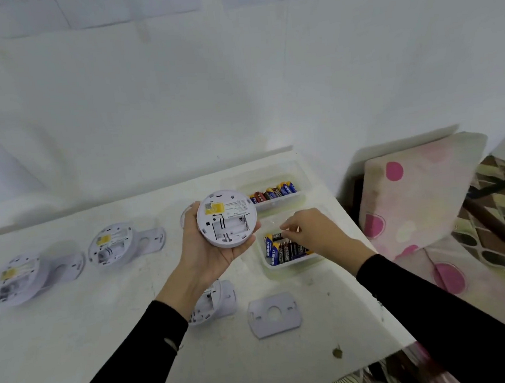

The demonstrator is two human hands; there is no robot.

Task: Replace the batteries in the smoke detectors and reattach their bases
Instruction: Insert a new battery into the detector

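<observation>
White plastic fills the left hand [208, 255]: its grip is wrapped round a round smoke detector [227, 219], held above the desk [75, 341] with its back turned up, a yellow label near the top and the battery bay below it showing bare. The right hand [312, 232] reaches over the near tub [293, 265], a clear container of batteries at the desk's right edge; its grip is closed, thumb and forefinger pinching the end of one battery [274, 237] that lies crosswise on top of the others. Just behind stands a far tub [276, 203] with another row of batteries. On the left of the desk two more detectors, the middle detector [110, 246] and the far-left detector [13, 281], lie tilted with backs up, each leaning on a flat base, the middle base [153, 238] and the left base [67, 266]. A fourth detector [216, 303] lies partly hidden under the left forearm, and a loose base plate [274, 313] rests flat just to its right. Both sleeves are black. A cushion [412, 197] with pink dots sits beyond the desk's right side
</observation>
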